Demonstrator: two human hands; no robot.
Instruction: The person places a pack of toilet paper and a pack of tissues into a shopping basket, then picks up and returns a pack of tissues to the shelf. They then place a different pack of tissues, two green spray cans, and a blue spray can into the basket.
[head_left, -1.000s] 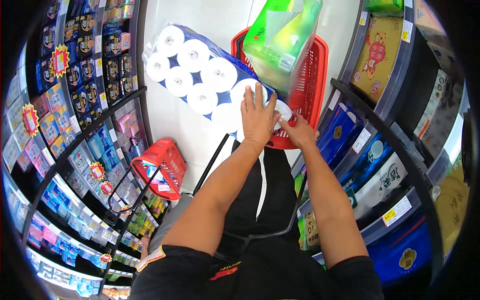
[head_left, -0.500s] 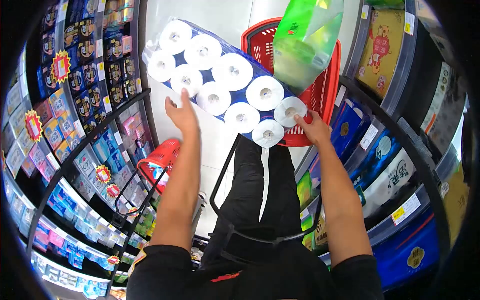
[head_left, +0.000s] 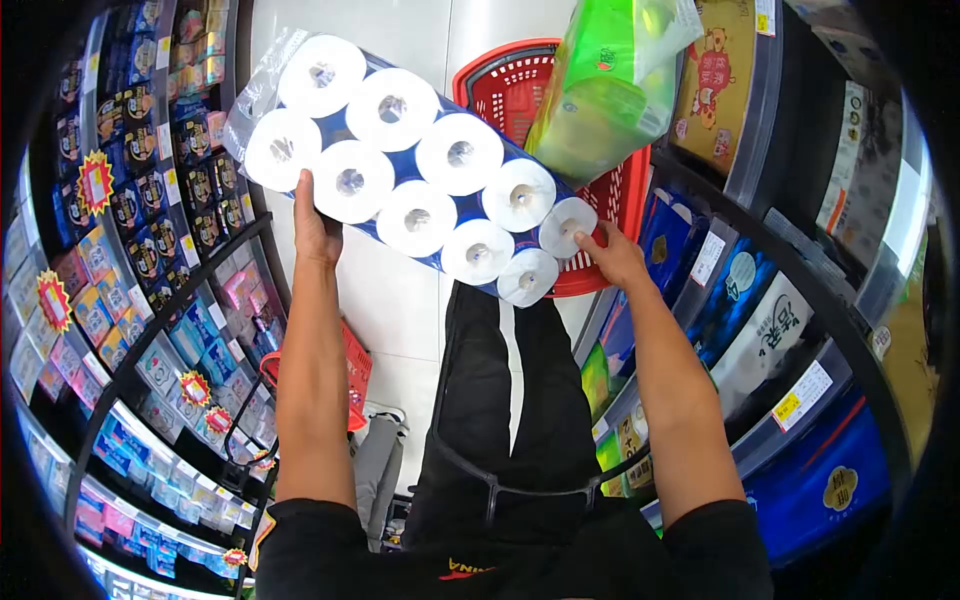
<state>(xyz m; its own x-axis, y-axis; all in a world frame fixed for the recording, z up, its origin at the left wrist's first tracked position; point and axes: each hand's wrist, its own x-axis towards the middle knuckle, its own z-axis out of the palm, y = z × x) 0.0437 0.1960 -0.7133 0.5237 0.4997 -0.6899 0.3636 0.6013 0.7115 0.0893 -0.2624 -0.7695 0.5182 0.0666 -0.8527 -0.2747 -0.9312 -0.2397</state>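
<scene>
A long clear-and-blue pack of several white paper rolls [head_left: 415, 218] is held slantwise between my two hands, above the floor and the near left part of a red basket [head_left: 634, 200]. My left hand [head_left: 316, 225] grips the pack's lower left edge, thumb on top, its other fingers hidden beneath. At the right end, my right hand [head_left: 610, 254] pinches the pack by its last rolls, the thumb on a roll's face. A green translucent bag [head_left: 610, 100] stands in the basket, behind the pack's right end.
Shelves of small packets [head_left: 150, 240] line the left side. On the right are shelves with large tissue packs [head_left: 765, 335] and black rails. Another red basket [head_left: 357, 375] is on the floor at lower left, near a person's grey trouser leg [head_left: 377, 465].
My left hand has moved left and now holds the pack, which has come closer and shifted left. More of the grey trouser leg shows beside the other basket.
</scene>
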